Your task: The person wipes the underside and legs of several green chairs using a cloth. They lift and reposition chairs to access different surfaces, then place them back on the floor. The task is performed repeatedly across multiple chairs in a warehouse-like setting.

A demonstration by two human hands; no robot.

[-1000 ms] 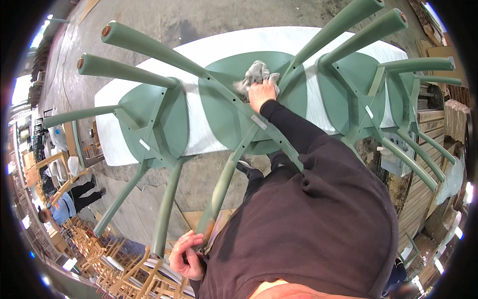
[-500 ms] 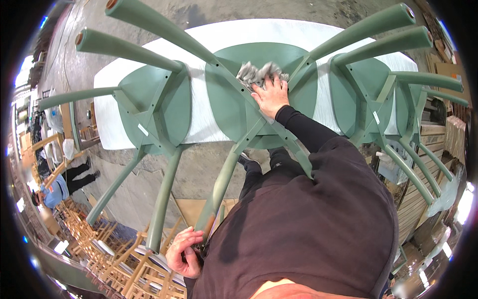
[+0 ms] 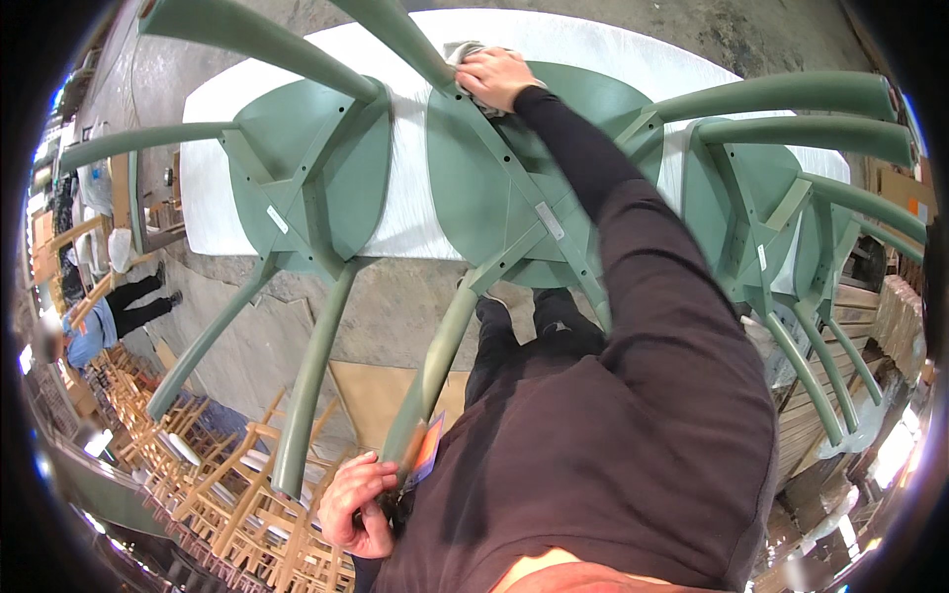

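Note:
Several green chairs lie upside down on a white table (image 3: 415, 212). My right hand (image 3: 494, 77) presses a grey cloth (image 3: 467, 51) against the far side of the middle chair's seat underside (image 3: 484, 188), next to a leg joint. My right arm in a dark sleeve stretches across that seat. My left hand (image 3: 356, 504) grips the end of the middle chair's near leg (image 3: 435, 366), low at my side, where an orange tag hangs.
Another green chair (image 3: 316, 168) lies to the left and more (image 3: 751, 198) to the right. Stacked bare wooden chairs (image 3: 217, 484) fill the lower left. A person in a blue top (image 3: 94, 326) is at the far left. Cardboard lies on the concrete floor.
My right hand with the cloth has slid further across the seat underside toward its far edge. The view has moved in closer over the chairs. My left hand keeps its grip.

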